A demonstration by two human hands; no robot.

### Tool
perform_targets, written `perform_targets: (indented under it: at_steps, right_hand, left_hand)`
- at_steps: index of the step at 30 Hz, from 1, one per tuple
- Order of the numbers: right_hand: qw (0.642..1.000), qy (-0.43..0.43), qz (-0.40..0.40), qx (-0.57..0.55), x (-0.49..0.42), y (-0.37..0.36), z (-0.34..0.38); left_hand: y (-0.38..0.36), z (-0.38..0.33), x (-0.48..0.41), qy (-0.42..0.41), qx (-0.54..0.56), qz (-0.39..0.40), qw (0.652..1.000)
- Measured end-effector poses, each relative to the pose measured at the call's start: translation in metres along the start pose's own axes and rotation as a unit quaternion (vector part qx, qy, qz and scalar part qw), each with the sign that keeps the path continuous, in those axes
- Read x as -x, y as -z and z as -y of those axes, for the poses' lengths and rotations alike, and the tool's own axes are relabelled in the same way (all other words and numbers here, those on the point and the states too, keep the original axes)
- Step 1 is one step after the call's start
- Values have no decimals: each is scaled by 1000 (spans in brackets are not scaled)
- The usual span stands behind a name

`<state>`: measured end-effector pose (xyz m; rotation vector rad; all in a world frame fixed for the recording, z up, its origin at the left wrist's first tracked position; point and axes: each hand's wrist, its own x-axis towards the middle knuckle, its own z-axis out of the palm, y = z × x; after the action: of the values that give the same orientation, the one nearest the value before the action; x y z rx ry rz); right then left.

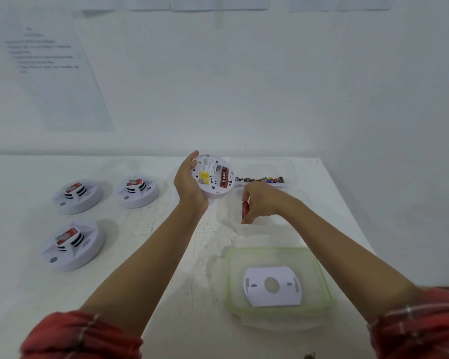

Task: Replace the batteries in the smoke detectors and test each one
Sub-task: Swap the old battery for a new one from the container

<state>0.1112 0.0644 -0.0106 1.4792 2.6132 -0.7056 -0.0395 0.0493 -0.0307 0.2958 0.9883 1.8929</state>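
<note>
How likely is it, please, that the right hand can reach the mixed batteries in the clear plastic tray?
Probably yes: the right hand is just short of the clear plastic tray of mixed batteries, nothing between, though it pinches a red cylindrical battery.

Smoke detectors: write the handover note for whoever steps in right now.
Left hand grips the open detector, back up; one red battery sits in its bay.
Right hand pinches a second red battery beside it, just nearer than the tray of loose batteries; old or new, I cannot tell.
Done: mounting plate is off, in the green-rimmed container.
Left: finish this unit, refit, test; three detectors at table left look unopened.
</note>
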Motion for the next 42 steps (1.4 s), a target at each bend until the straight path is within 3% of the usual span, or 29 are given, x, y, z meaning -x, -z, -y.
perform_targets:
  at_steps: [5,9,11,13,15,17,22,28,42]
  right_hand:
    - [999,-13,-22,21,-8,-15,-1]
    - [999,-12,5,-49,-5,-4,-3]
    - [991,-4,-36,-129,-1,10,-3]
    - [972,12,-128,-195,2,22,-2]
    - [964,45,-187,-182,3,25,5]
    - [969,67,-191,-140,3,19,11]
    - [962,46,-231,-136,-5,8,11]
    - [961,5,-213,-177,-13,14,11]
    - [960,-4,-206,-189,-6,15,12]
  left_hand:
    - [1,5,-3,2,4,3,1000]
    - [0,11,-2,-2,2,9,1000]
    - [0,12,-2,0,6,11,1000]
    - [-1,13,-2,0,11,8,1000]
    - [-4,14,-1,-4,15,4,1000]
    - [-8,15,0,-8,22,0,1000]
    - [-14,18,3,-22,17,-14,1000]
    - [-22,21,12,-29,0,-23,999]
    - [-24,22,22,-43,-29,-27,998]
